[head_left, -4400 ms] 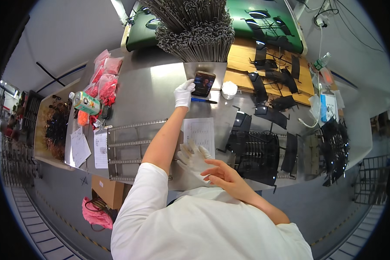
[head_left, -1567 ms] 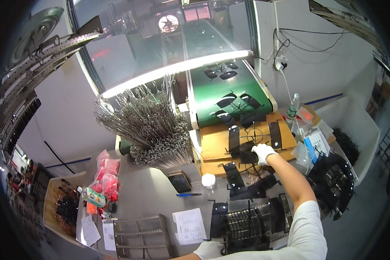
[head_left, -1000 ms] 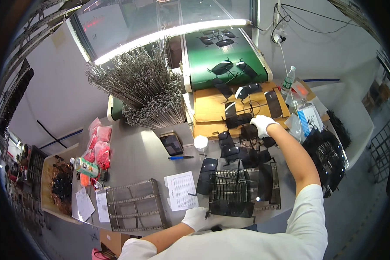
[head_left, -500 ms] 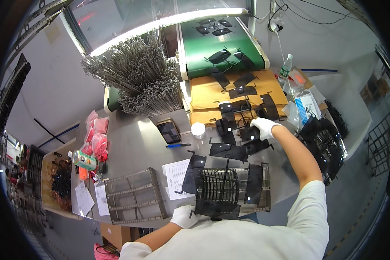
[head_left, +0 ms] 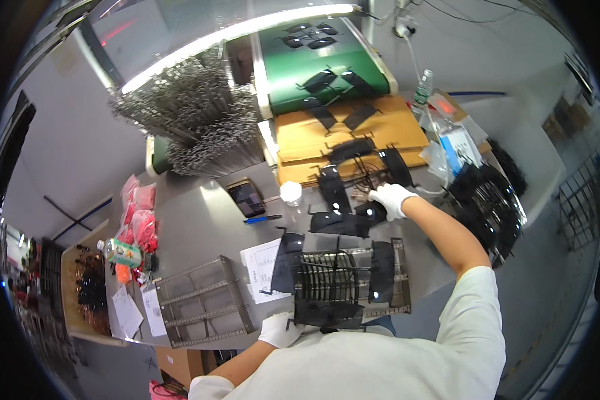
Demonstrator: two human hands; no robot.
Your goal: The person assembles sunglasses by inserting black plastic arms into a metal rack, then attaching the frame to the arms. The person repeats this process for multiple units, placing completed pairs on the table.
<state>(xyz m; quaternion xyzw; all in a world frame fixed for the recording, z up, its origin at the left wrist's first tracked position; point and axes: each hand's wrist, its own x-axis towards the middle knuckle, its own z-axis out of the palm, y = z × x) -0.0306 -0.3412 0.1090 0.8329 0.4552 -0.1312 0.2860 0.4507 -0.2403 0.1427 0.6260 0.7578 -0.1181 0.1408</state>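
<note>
Right hand (head_left: 391, 200): white-gloved, fingers bunched at a dark piece (head_left: 372, 212); whether they grip it, I cannot tell.
Dark piece: just short of the brown cardboard (head_left: 300, 143), among other black pieces.
Left hand (head_left: 280, 330): white-gloved, at the near left corner of the black stack (head_left: 327, 277); fingers partly hidden, hold unclear.
Black stack: over a metal rack (head_left: 399, 267), near the front edge.
Bench (head_left: 193, 227): also carries a phone (head_left: 245, 199), blue pen (head_left: 263, 219) and white cup (head_left: 291, 193).
</note>
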